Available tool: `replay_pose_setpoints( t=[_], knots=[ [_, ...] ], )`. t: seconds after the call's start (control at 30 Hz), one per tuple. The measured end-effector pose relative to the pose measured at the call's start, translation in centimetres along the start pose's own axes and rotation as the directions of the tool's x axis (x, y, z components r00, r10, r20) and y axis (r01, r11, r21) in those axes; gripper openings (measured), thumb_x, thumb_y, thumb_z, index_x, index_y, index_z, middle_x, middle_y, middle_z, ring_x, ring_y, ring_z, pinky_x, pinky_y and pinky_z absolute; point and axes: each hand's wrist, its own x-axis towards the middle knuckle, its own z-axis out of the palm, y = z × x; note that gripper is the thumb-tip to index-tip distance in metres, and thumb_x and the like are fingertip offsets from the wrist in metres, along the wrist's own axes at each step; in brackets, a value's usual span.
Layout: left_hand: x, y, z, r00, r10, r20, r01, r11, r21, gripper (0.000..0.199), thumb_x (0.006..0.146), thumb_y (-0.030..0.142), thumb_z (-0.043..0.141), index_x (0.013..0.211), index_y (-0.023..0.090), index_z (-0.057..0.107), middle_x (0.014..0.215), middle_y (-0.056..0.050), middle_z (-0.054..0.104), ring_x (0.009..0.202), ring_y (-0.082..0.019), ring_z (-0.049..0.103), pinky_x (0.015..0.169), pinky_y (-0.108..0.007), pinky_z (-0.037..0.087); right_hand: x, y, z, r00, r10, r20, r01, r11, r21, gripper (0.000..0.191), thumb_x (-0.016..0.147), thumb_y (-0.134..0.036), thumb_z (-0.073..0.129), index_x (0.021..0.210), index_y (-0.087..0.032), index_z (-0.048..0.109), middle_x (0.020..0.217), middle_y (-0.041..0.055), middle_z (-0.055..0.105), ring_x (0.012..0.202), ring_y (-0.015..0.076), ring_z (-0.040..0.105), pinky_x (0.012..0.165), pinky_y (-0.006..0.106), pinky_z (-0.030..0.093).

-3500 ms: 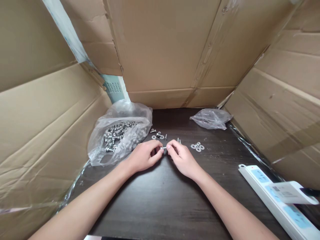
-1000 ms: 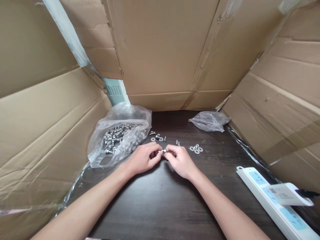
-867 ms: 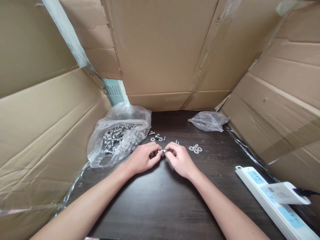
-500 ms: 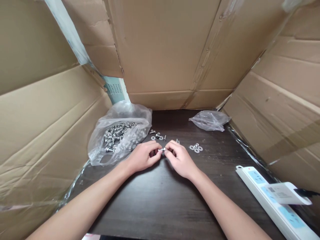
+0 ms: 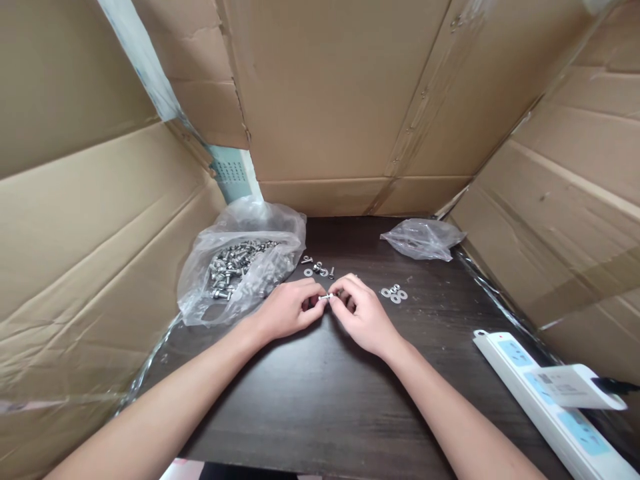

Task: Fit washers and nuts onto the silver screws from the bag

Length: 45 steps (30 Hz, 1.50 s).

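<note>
A small metal bolt point(image 5: 326, 297) is pinched between the fingertips of both hands above the dark table. My left hand point(image 5: 291, 308) grips its left end, my right hand point(image 5: 361, 312) its right end; the fingertips partly hide it. Left of my left hand lies an open clear plastic bag point(image 5: 193, 283) with many metal bolts point(image 5: 227, 270) inside. Just beyond my hands are several loose screws, nuts and a flat washer point(image 5: 308, 273). To the right of my right hand, flat washers point(image 5: 395, 299) lie clustered with small nuts point(image 5: 395, 289).
A second clear plastic bag point(image 5: 423, 239) lies at the back right of the table point(image 5: 310, 407). A white power strip point(image 5: 550, 413) with a plugged-in adapter point(image 5: 575, 387) runs along the right. Cardboard walls point(image 5: 340, 100) stand at the back and both sides.
The fingers of my right hand have shifted slightly around the bolt and now cover the screws behind them. The view has moved a little; the rest looks the same.
</note>
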Motion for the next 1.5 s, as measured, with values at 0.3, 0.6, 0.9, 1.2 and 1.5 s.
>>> replay_pose_setpoints(
  t=[0.3, 0.6, 0.9, 1.2, 1.5],
  knots=[
    [0.13, -0.07, -0.01, 1.000, 0.010, -0.019, -0.010, 1.000, -0.003, 0.015, 0.096, 0.024, 0.054, 0.087, 0.017, 0.064, 0.078, -0.002, 0.061, 0.071, -0.014, 0.054, 0.066, -0.027, 0.040, -0.15, -0.16, -0.37, 0.997, -0.070, -0.021, 0.069, 0.997, -0.016, 0.012, 0.091, -0.015, 0.054, 0.095, -0.021, 0.064, 0.098, 0.0046, 0.060, 0.068, 0.0129, 0.055, 0.065, 0.029, 0.045],
    [0.09, -0.02, -0.06, 1.000, 0.008, -0.002, -0.008, 1.000, -0.017, 0.016, 0.098, 0.026, 0.053, 0.093, 0.017, 0.065, 0.082, -0.002, 0.063, 0.072, -0.014, 0.057, 0.066, -0.026, 0.042, -0.33, 0.15, -0.13, 0.999, -0.021, 0.030, 0.024, 0.995, -0.101, 0.007, 0.095, -0.020, 0.052, 0.096, -0.021, 0.059, 0.092, 0.0033, 0.060, 0.073, 0.0159, 0.053, 0.070, 0.030, 0.043],
    [-0.05, -0.06, 0.21, 0.999, -0.032, -0.024, 0.030, 0.996, -0.079, 0.016, 0.093, 0.028, 0.063, 0.105, 0.018, 0.066, 0.089, -0.002, 0.067, 0.070, -0.012, 0.060, 0.068, -0.025, 0.047, -0.33, -0.14, -0.01, 0.995, 0.066, 0.074, -0.056, 0.990, -0.130, 0.009, 0.101, -0.026, 0.044, 0.096, -0.022, 0.049, 0.095, 0.0052, 0.063, 0.082, 0.0194, 0.057, 0.076, 0.033, 0.041],
    [0.01, -0.21, 0.23, 0.998, -0.033, -0.052, 0.024, 0.986, -0.163, 0.028, 0.094, 0.031, 0.066, 0.120, 0.020, 0.065, 0.092, 0.001, 0.069, 0.063, -0.008, 0.060, 0.064, -0.021, 0.049, -0.32, -0.01, -0.04, 0.990, 0.108, 0.091, -0.101, 0.992, -0.076, 0.014, 0.103, -0.032, 0.042, 0.098, -0.022, 0.050, 0.096, 0.0054, 0.065, 0.088, 0.0203, 0.059, 0.080, 0.034, 0.042],
    [0.04, -0.18, 0.26, 0.995, -0.029, -0.092, 0.016, 0.989, -0.148, 0.019, 0.091, 0.026, 0.066, 0.109, 0.019, 0.067, 0.088, 0.001, 0.068, 0.061, -0.008, 0.059, 0.063, -0.020, 0.049, -0.21, -0.10, -0.27, 0.987, 0.122, 0.100, -0.121, 0.992, -0.022, 0.019, 0.102, -0.036, 0.041, 0.098, -0.021, 0.052, 0.092, 0.0052, 0.064, 0.084, 0.0199, 0.058, 0.078, 0.033, 0.042]
  ],
)
